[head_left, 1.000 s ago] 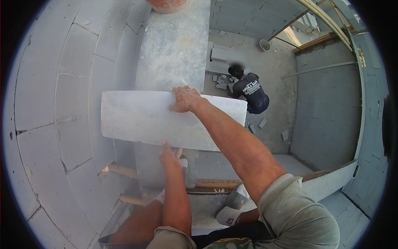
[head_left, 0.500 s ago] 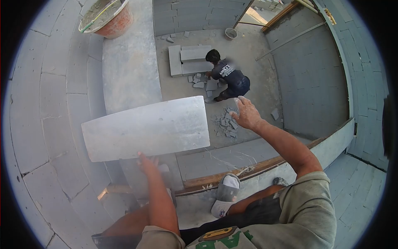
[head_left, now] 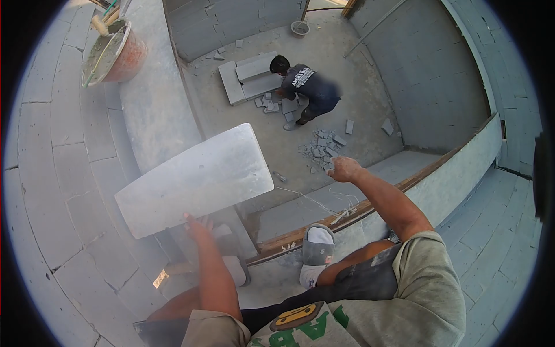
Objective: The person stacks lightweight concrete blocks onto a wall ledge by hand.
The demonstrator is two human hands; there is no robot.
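Note:
A long pale grey lightweight concrete block (head_left: 196, 179) tilts in front of me, its right end higher in the view than its left. My left hand (head_left: 199, 225) holds it at the near lower edge, with the thumb against its face and the other fingers partly hidden behind it. My right hand (head_left: 346, 169) is off to the right of the block, clear of it, with its fingers curled in and pointing down. Nothing shows in that hand. Below it in the view lies a pile of broken block pieces (head_left: 319, 147) on the floor.
A person (head_left: 309, 87) bends over stacked blocks (head_left: 254, 69) on the floor below. An orange bucket of mortar (head_left: 128, 58) stands on the platform (head_left: 156, 92) at upper left. My feet are on a ledge beside a wooden edge (head_left: 289, 246). Block walls surround the space.
The block has swung so its right end points further up and left. My right hand has gone from spread fingers to curled ones and lowered. The view has shifted.

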